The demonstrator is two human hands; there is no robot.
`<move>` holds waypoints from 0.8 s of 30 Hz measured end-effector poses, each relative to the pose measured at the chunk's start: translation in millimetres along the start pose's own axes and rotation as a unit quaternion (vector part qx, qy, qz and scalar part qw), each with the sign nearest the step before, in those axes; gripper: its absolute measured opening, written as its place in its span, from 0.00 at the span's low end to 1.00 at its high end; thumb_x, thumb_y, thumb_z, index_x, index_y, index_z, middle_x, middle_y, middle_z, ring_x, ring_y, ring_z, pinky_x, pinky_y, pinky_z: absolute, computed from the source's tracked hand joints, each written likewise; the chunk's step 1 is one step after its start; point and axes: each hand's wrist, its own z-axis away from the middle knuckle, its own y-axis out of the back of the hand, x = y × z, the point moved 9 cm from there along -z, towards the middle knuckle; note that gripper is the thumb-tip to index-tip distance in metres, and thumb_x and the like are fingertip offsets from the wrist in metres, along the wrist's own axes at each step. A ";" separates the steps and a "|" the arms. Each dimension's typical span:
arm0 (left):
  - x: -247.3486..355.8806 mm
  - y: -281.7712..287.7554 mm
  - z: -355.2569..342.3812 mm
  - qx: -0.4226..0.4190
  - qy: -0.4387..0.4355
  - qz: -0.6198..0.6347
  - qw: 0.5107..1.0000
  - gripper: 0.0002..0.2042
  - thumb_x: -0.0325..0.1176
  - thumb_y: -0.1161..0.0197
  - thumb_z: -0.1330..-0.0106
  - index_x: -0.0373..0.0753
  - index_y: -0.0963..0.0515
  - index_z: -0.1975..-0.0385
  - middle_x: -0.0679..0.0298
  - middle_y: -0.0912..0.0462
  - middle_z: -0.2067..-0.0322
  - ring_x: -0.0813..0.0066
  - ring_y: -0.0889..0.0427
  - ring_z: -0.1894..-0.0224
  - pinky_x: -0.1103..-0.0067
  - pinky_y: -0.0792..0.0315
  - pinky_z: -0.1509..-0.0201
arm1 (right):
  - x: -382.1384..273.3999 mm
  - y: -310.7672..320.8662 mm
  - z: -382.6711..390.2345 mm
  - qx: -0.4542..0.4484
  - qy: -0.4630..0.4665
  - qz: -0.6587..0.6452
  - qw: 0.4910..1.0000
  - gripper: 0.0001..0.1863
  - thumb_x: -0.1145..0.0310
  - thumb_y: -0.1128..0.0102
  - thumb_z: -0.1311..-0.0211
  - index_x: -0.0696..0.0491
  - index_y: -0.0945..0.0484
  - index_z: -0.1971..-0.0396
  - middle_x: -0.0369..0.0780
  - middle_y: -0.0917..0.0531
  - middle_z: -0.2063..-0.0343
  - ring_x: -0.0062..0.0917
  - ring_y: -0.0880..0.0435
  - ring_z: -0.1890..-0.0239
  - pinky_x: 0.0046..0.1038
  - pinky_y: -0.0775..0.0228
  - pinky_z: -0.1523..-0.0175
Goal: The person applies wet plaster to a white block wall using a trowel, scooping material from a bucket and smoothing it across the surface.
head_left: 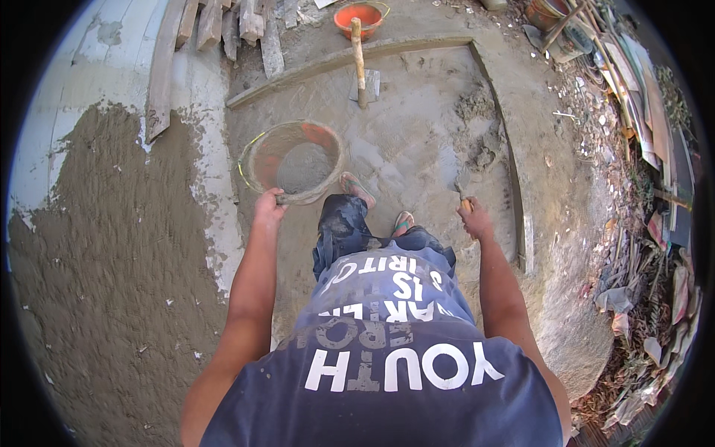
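My left hand (269, 206) is closed on the near left rim of a round, mortar-smeared bucket (254, 159) with orange inside. Grey wet mortar (304, 168) fills its lower part. On my right, my right hand (474, 218) wraps round the wooden handle of a trowel (466, 203). The trowel's blade is small in view, pointing away from me close to the wet floor, and whether it touches is unclear. Between my hands are my feet in sandals, standing in a mortar-covered mixing bed (406, 141).
Boards (500, 127) edge the bed at the far and right sides. Ahead stands a hoe (357, 59), near an orange basin (360, 16). Planks (165, 71) lean at the upper left beside a partly plastered wall (112, 253). Rubble and scrap (633, 298) line the right.
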 end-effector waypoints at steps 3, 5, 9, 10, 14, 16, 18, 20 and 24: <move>-16.1 -40.3 -10.5 -0.011 0.032 -0.059 0.998 0.12 0.18 0.40 0.44 0.36 0.27 0.61 0.59 0.22 0.63 0.61 0.21 0.64 0.61 0.21 0.61 | 37.4 -12.2 -16.7 0.083 0.069 0.091 0.990 0.29 0.47 0.40 0.41 0.45 0.27 0.43 0.53 0.16 0.60 0.48 0.17 0.55 0.46 0.26 0.51; -19.2 -46.8 -22.3 -0.013 0.034 -0.089 0.995 0.12 0.19 0.40 0.45 0.37 0.27 0.61 0.60 0.23 0.64 0.61 0.22 0.65 0.62 0.21 0.62 | 50.9 -28.4 -18.4 0.111 0.078 0.121 0.983 0.30 0.45 0.40 0.41 0.50 0.26 0.45 0.53 0.16 0.63 0.47 0.16 0.60 0.45 0.25 0.54; -26.2 -59.2 -18.8 0.017 0.039 -0.157 0.987 0.13 0.19 0.39 0.46 0.36 0.27 0.60 0.61 0.23 0.64 0.63 0.22 0.66 0.64 0.21 0.63 | 136.8 -81.6 -29.8 0.093 0.007 0.058 0.994 0.29 0.46 0.41 0.40 0.56 0.23 0.52 0.51 0.15 0.69 0.46 0.15 0.66 0.44 0.24 0.59; -17.8 -74.0 -16.1 0.028 0.045 -0.178 0.983 0.14 0.19 0.39 0.46 0.36 0.27 0.60 0.61 0.24 0.64 0.64 0.22 0.67 0.65 0.21 0.63 | 148.9 -90.5 -30.7 0.080 -0.016 0.043 0.996 0.28 0.46 0.41 0.40 0.57 0.23 0.53 0.52 0.15 0.68 0.48 0.15 0.64 0.45 0.24 0.59; 31.9 -68.4 -8.4 0.031 0.024 -0.188 0.981 0.21 0.20 0.38 0.48 0.36 0.30 0.52 0.61 0.24 0.63 0.64 0.22 0.67 0.64 0.24 0.65 | 111.3 -101.1 -19.9 0.075 0.006 0.145 0.986 0.26 0.49 0.41 0.41 0.57 0.22 0.55 0.53 0.15 0.66 0.50 0.16 0.60 0.46 0.25 0.56; 51.6 -58.4 -29.1 0.009 0.027 -0.179 0.983 0.25 0.20 0.39 0.49 0.37 0.32 0.48 0.61 0.23 0.61 0.63 0.21 0.66 0.63 0.24 0.65 | 75.1 -104.2 -22.8 0.034 -0.010 0.185 0.982 0.28 0.47 0.40 0.43 0.57 0.22 0.54 0.54 0.16 0.62 0.51 0.17 0.56 0.46 0.26 0.52; 85.3 -68.5 -31.3 0.038 0.015 -0.195 0.980 0.24 0.19 0.39 0.49 0.38 0.31 0.49 0.61 0.23 0.63 0.63 0.21 0.66 0.63 0.24 0.67 | 31.7 -112.2 -36.4 0.018 -0.053 0.180 0.982 0.30 0.45 0.39 0.44 0.54 0.23 0.51 0.54 0.17 0.57 0.49 0.19 0.52 0.46 0.27 0.47; 124.8 -74.5 -36.1 0.041 -0.011 -0.189 0.981 0.23 0.20 0.40 0.48 0.40 0.30 0.49 0.59 0.23 0.61 0.63 0.21 0.63 0.62 0.26 0.66 | -59.6 -119.5 -57.1 0.022 -0.013 0.175 0.984 0.29 0.46 0.39 0.43 0.53 0.23 0.50 0.54 0.17 0.57 0.49 0.19 0.52 0.46 0.27 0.48; 183.6 -82.9 -98.4 0.028 0.022 -0.230 0.973 0.25 0.19 0.41 0.48 0.41 0.31 0.47 0.58 0.23 0.58 0.63 0.21 0.59 0.63 0.26 0.65 | -306.5 -134.2 -61.0 0.026 0.129 0.081 0.988 0.29 0.48 0.38 0.40 0.52 0.24 0.46 0.54 0.17 0.60 0.50 0.18 0.55 0.44 0.26 0.50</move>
